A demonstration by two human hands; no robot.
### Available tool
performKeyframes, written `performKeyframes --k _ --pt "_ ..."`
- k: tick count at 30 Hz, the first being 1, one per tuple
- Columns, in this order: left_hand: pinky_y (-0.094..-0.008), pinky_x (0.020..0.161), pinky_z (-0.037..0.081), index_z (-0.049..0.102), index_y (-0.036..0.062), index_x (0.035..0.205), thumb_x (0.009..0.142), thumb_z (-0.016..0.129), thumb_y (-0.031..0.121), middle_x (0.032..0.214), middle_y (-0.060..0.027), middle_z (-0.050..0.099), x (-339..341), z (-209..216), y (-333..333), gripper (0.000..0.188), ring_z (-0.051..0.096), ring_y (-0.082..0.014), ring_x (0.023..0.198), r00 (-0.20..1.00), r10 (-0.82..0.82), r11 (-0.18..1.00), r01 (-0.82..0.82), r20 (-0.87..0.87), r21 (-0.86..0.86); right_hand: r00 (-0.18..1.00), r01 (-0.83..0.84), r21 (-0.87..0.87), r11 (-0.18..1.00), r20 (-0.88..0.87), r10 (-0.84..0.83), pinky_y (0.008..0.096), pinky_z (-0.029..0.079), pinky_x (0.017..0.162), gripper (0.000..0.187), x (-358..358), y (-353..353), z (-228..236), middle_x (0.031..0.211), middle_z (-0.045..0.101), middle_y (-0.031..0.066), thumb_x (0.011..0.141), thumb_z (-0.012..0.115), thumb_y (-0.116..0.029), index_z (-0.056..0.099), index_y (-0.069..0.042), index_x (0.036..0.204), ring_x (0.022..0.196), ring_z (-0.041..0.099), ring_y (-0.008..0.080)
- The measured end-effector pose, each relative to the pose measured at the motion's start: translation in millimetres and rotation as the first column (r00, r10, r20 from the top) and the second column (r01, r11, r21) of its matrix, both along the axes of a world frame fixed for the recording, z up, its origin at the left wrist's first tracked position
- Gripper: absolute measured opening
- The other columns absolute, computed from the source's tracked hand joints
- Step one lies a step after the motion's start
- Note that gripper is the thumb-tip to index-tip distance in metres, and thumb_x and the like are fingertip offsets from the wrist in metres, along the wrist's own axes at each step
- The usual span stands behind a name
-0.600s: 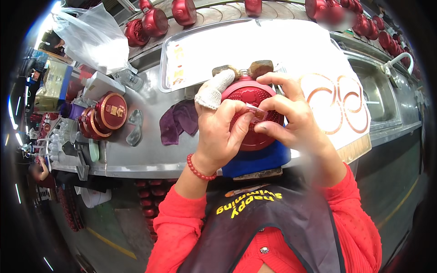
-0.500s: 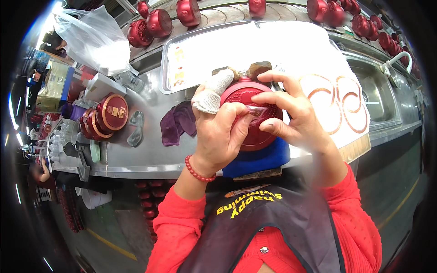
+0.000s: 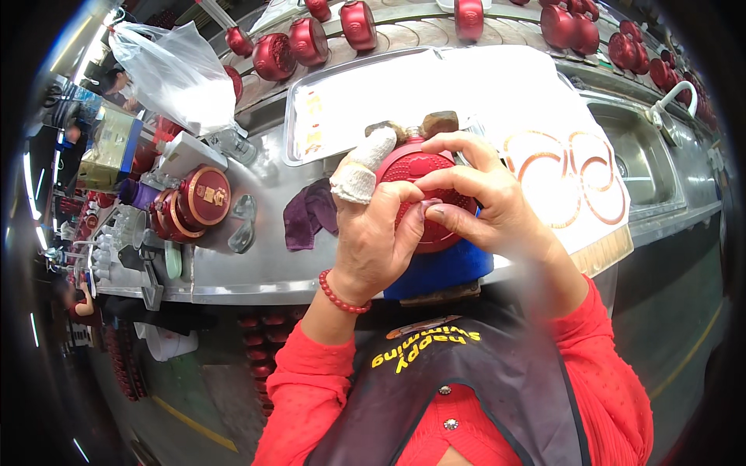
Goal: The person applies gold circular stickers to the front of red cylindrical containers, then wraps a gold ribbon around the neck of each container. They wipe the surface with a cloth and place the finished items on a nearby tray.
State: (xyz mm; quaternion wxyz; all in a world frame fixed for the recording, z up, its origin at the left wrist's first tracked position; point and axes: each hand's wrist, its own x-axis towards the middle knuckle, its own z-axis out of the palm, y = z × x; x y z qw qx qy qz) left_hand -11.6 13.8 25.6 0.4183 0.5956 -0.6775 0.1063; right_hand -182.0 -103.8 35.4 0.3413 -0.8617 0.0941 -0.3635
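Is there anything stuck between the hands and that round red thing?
Nothing visible is. The left hand and the right hand both touch the round red lid directly. Only a white wrap covers one left finger, up beside the lid's edge.

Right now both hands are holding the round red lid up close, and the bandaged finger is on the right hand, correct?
Not quite. The head view shows both hands on the round red lid, but the white-bandaged finger belongs to the left hand, the one with the red bead bracelet at its wrist. The right hand has bare fingers.
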Motion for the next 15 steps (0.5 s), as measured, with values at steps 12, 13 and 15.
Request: performKeyframes --k 12,13,15 --pt "-0.0437 0.102 0.043 0.065 0.0054 0.097 0.092 0.071 0.011 0.110 -0.0160 0.064 1.2 -3.6 4.7 0.009 0.058 -0.0327 0.106 0.987 -0.058 0.997 0.065 -0.150 0.041 0.999 0.003 -0.102 0.995 0.040 0.001 0.0449 0.044 0.106 0.022 -5.4 1.2 2.5 0.134 0.060 0.0158 0.079 0.081 -0.006 0.075 -0.007 0.100 0.126 0.056 0.0349" --pt "-0.0462 0.104 0.043 0.065 0.0049 0.097 0.092 0.071 0.010 0.123 -0.0221 0.061 1.0 -4.5 4.2 0.010 0.057 -0.0365 0.115 0.970 -0.094 0.994 0.105 -0.223 0.040 0.998 -0.004 -0.084 0.996 0.058 0.009 0.0448 0.044 0.106 0.022 -5.7 1.5 2.7 0.134 0.060 0.0157 0.079 0.081 -0.006 0.075 -0.007 0.100 0.126 0.056 0.0347" --pt "-0.0481 0.105 0.044 0.064 0.0042 0.098 0.091 0.071 0.008 0.132 -0.0264 0.060 0.1 -6.6 3.1 0.010 0.058 -0.0395 0.122 0.928 -0.147 0.984 0.171 -0.343 0.039 0.999 0.011 -0.055 0.998 0.048 -0.008 0.0443 0.044 0.105 0.021 -5.7 2.8 2.1 0.134 0.060 0.0157 0.080 0.081 -0.006 0.075 -0.006 0.101 0.125 0.056 0.0339"
